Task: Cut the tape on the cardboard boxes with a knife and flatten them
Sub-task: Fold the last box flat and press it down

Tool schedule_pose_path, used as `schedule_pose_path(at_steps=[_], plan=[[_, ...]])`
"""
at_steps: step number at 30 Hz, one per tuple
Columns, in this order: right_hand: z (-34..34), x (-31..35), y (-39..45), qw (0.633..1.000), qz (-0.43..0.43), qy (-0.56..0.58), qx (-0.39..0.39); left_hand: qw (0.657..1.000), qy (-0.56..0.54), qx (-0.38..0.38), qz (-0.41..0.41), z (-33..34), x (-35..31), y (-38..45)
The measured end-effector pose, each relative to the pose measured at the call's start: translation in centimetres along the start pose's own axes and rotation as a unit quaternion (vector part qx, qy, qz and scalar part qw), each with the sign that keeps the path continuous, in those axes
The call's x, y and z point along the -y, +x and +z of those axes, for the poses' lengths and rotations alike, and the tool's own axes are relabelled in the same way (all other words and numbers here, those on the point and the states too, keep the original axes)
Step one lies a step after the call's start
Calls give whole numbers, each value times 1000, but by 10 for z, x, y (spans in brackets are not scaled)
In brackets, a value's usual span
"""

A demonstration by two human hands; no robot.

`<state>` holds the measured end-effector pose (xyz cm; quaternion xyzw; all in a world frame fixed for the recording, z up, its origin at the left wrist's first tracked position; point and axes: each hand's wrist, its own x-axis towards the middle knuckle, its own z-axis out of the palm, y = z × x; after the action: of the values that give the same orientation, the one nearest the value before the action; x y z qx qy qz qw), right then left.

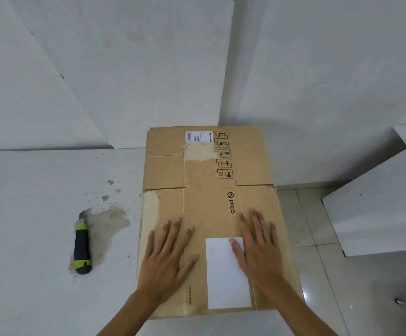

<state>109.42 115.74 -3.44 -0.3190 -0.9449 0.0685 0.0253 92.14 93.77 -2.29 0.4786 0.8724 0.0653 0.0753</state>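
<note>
Box (209,202) lies flattened on the white tabletop (39,299), its right part reaching past the tabletop edge over the tiled floor (318,275). Both hands rest palm down on its near half with fingers straight and spread, gripping nothing. The left hand (166,260) lies left of the middle crease; the right hand (257,248) lies on the right side, its thumb on the upper corner of a blank white label (223,282). "PICO" is printed just beyond the right fingertips. Farther up, the box shows a torn pale patch, a small shipping sticker (198,137) and a column of handling symbols. The knife (82,248), green and black with its blade out, lies on the tabletop well left of the box, on a patch of peeled surface. White walls stand behind.
</note>
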Motion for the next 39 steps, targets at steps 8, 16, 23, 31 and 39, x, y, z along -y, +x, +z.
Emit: schedule_pose_path(at_steps=[8, 16, 23, 31, 39], plan=[[2, 1, -5, 1000, 16, 5, -2, 999, -25, 5, -21, 3, -1, -2], [-3, 6, -18, 989, 144, 3, -16, 993, -19, 25, -113, 0, -6, -11], [1, 0, -34, 993, 118, 3, -22, 987, -42, 21, -155, 3, -10, -16], [-6, 3, -31, 993, 117, -9, -1, 989, -77, 35, -122, -9, -3, -18], [-15, 41, -24, 996, 45, 66, -28, 986, -128, 46, -95, -31, 43, -33]])
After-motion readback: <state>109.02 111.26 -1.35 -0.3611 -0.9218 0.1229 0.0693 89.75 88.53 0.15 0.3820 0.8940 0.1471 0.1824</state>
